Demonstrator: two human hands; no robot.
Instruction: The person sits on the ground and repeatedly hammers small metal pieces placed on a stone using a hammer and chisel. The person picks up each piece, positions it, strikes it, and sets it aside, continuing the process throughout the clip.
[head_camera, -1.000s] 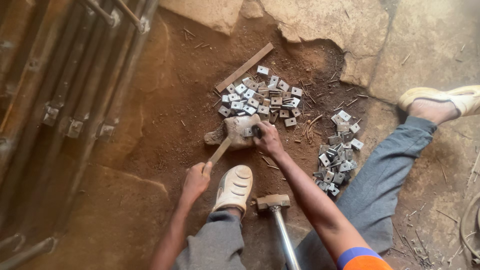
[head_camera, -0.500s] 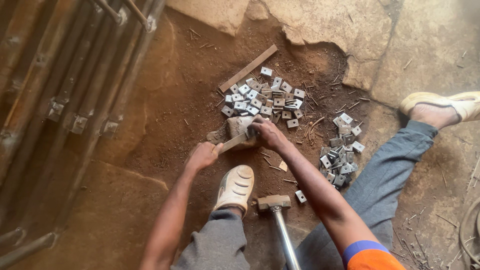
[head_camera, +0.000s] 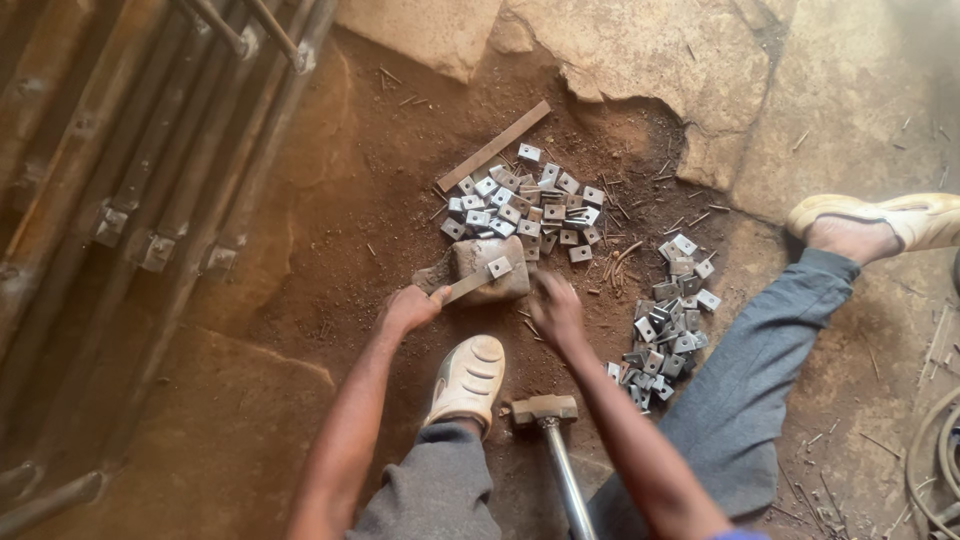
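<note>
Sitting on the dirt floor (head_camera: 330, 260), the person is gripping a flat tool (head_camera: 468, 287) in the left hand (head_camera: 410, 308) over the stone block (head_camera: 490, 268); right hand (head_camera: 557, 308) blurred, fingers unclear. The small plate (head_camera: 499, 267) risks skidding off.

Between our left hand (head_camera: 408, 308) and right hand (head_camera: 557, 310) sits the stone block (head_camera: 488, 270), a small plate (head_camera: 499, 267) on it. Beyond the hands lies one pile of plates (head_camera: 525, 205); right of our right hand, another pile (head_camera: 670, 320). Behind them, nearer us, the sledgehammer (head_camera: 545, 412) lies beside our shoe (head_camera: 467, 380).
</note>
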